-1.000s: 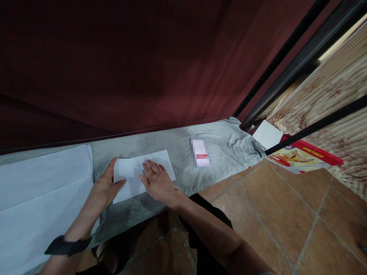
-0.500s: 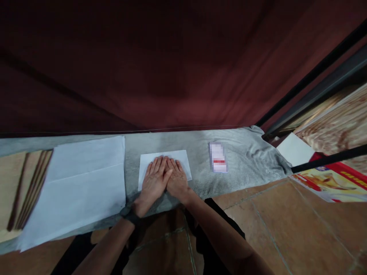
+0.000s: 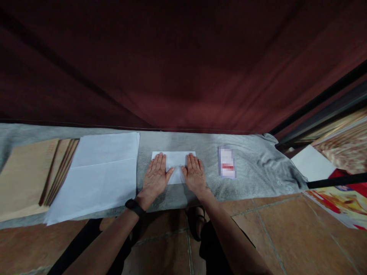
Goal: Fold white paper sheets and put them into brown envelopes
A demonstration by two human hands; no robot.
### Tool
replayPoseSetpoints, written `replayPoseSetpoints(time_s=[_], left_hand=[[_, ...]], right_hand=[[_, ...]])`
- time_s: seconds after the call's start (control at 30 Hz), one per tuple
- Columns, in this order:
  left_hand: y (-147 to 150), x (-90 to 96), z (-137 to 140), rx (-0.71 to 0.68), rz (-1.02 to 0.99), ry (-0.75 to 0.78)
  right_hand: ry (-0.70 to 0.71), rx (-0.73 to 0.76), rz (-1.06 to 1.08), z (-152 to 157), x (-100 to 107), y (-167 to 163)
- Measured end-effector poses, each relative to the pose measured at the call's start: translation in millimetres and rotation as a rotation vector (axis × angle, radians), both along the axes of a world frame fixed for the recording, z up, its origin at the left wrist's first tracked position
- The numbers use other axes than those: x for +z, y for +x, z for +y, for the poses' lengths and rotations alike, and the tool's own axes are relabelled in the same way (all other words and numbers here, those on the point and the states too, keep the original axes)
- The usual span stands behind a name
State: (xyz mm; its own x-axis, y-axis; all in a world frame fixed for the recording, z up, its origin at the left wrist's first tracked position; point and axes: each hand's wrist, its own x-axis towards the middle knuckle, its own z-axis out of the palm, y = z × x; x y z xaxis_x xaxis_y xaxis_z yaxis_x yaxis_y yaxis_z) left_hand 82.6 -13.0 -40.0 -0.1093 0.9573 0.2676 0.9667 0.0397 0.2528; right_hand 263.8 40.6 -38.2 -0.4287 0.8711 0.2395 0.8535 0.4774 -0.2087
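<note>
A small white folded sheet of paper lies flat on the grey cloth in front of me. My left hand rests palm down over its left end, fingers stretched out and thumb pointing inward. Over the right end lies my right hand, also flat with its fingers extended. The paper's middle shows between the two hands, and nothing is gripped. To the left, a stack of larger white sheets has a crease running across it. A blurred white card or packet with a red band lies to the right.
Brown paper envelopes overlap at the far left. The grey cloth covers a long narrow surface against a dark red curtain. Black bars, a white sheet and a colourful printed box are at the right, above floor tiles.
My hands have moved apart, from close together in the middle of the paper to its left and right ends. The camera view has shifted slightly.
</note>
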Motion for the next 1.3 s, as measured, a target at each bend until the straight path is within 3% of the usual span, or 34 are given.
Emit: replayPoseSetpoints(time_s=[0.23, 0.43, 0.7, 0.83, 1.3], left_hand=[[-12, 1.3, -3, 0.077, -0.035, -0.031], [-7, 12.2, -3, 0.114, -0.034, -0.005], [23, 3.9, 15, -0.080, 0.036, -0.019], [24, 0.9, 19, -0.099, 0.069, -0.063], [-3, 4.8, 8, -0.003, 0.078, -0.024]], right_hand=[[-0.007, -0.073, -0.053, 9, -1, 18], [-0.020, -0.139, -0.023, 12, 9, 17], [-0.117, 0.106, 0.114, -1, 17, -33], [-0.158, 0.122, 0.109, 1, 11, -42], [-0.006, 0.048, 0.020, 10, -3, -22]])
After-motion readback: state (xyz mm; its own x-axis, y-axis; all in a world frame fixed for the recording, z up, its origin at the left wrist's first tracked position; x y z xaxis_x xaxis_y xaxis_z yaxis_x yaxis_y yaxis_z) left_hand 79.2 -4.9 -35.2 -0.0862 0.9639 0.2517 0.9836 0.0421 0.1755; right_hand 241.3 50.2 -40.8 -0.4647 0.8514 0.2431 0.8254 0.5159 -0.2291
